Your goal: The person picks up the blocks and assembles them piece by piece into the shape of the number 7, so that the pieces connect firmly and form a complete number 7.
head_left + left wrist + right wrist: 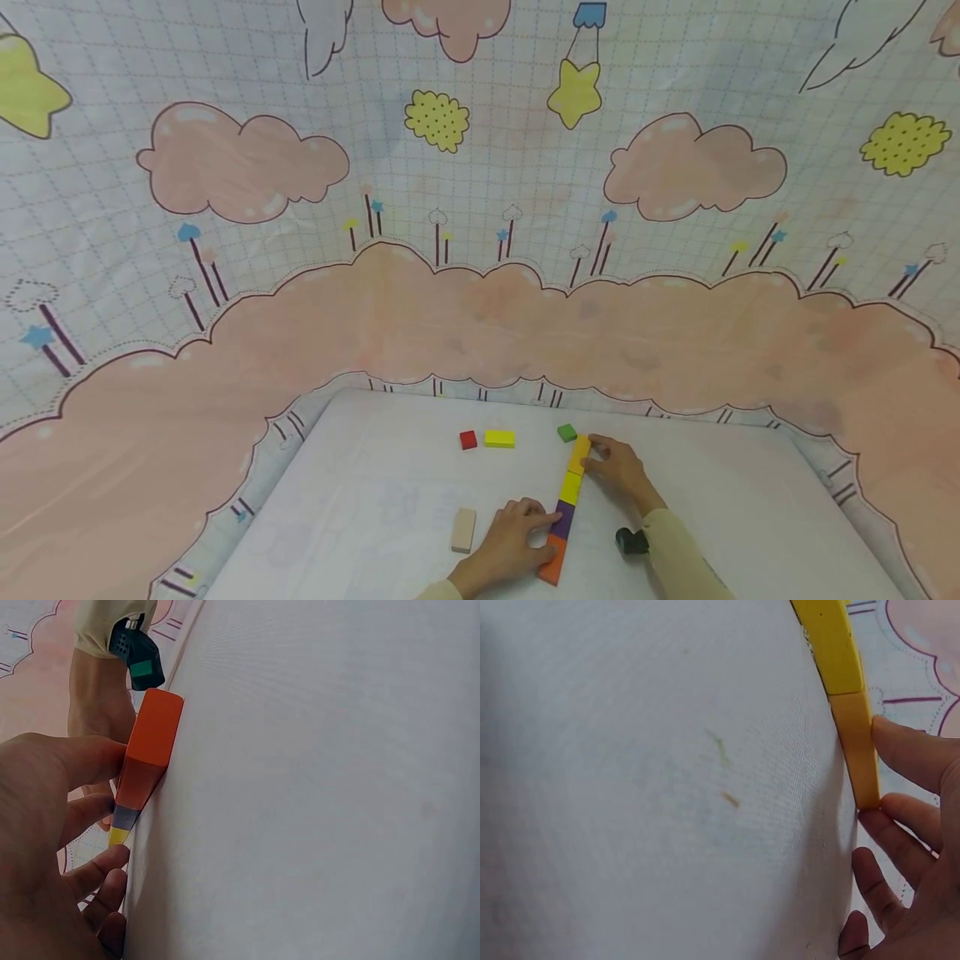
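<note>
A straight row of blocks lies on the white tabletop in the head view: an orange block (552,560) nearest, then a purple block (562,520), a yellow block (571,488) and a yellow-orange block (580,454) farthest. On the row's left side, my left hand (510,540) touches the orange block with the thumb and the purple one with the index finger. My right hand (621,473) is at the far end. Its thumb rests against the yellow-orange block's right side, and the index finger touches its end, as the right wrist view shows.
A green block (567,432) sits just left of the row's far end. Farther left are a red block (468,439) and another yellow block (499,439). A beige block (463,530) lies left of my left hand. A patterned cloth (480,325) surrounds the table (337,500).
</note>
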The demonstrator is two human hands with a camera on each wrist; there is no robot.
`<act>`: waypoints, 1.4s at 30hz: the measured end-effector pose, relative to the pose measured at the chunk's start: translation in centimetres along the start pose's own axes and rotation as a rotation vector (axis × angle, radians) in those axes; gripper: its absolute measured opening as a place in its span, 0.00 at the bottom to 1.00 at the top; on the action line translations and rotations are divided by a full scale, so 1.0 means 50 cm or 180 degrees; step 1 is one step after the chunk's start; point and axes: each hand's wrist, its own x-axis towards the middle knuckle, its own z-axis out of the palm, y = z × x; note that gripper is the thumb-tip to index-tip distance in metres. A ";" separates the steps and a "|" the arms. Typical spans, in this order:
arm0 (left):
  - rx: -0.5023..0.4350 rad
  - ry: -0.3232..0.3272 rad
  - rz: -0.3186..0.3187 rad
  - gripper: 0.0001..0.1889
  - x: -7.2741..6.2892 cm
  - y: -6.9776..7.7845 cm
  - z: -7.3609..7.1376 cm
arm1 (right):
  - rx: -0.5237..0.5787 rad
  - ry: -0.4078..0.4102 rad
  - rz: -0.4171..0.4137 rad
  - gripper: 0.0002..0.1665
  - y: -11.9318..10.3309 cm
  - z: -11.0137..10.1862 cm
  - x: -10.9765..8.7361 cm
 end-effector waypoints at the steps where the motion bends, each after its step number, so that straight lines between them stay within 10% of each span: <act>1: 0.0004 0.0000 -0.0003 0.24 0.000 0.000 0.000 | -0.0012 -0.0007 -0.0007 0.35 -0.001 -0.001 0.000; 42: 0.0089 -0.0063 0.0030 0.24 -0.006 -0.001 0.000 | -0.0068 -0.0061 0.0017 0.35 0.000 -0.001 -0.005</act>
